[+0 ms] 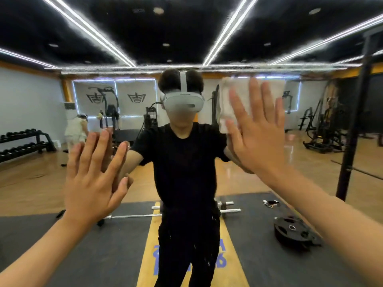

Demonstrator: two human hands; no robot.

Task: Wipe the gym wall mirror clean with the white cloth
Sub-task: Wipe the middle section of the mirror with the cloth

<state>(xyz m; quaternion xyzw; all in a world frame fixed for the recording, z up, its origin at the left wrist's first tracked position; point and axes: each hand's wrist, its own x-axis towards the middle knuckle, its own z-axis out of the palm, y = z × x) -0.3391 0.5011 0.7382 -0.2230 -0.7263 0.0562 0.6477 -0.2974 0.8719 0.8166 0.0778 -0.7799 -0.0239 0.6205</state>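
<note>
While the right hand [255, 129] presses the white cloth [228, 100] flat, fingers straight and spread, high on the mirror [41, 183], the wiping looks mid-course. Streaks are hard to judge here, so the share done is unclear. The left hand [93, 179] rests open-palmed on the glass (holding nothing). Reflected behind: a barbell [132, 216] on dark mats, weight plates [294, 230] and a dumbbell rack [22, 141].

Seen in reflection, the person wears a black short-sleeved T-shirt [182, 158] and black trousers [186, 245] flecked with small white specks. A pale grey headset [183, 102] covers the eyes, its strap [183, 81] crossing dark curly hair [170, 79]. The forearms are bare down to the left hand [91, 179] and right hand [255, 133].
</note>
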